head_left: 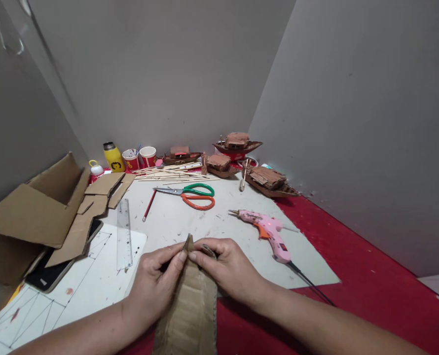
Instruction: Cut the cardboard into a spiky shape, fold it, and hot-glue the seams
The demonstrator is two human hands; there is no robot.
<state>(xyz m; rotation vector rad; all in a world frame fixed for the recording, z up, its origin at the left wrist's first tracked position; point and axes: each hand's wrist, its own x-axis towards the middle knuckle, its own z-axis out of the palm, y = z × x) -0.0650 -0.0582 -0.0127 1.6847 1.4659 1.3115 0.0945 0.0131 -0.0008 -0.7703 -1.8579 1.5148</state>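
Observation:
A long brown cardboard piece [192, 305] stretches from the bottom edge up to both hands, its far end pinched to a narrow, folded tip. My left hand [155, 276] is closed on the left side of that tip, thumb pressed on the cardboard. On the other side, my right hand [230, 268] grips the cardboard between thumb and fingers, the two thumbs almost touching. The fingers beneath the piece are partly hidden. Right of the hands lies a pink glue gun [269, 229] with an orange trigger. Scissors [197, 195] with green and orange handles lie beyond the hands.
Model boats [267, 180] stand along the back, near thin wooden sticks [171, 172], paper cups [148, 157] and a yellow bottle [113, 158]. At left are a cardboard box [30, 212], a phone [53, 268], a clear ruler [124, 236] and a drawn sheet [82, 281]. A pencil [149, 205] touches the scissors.

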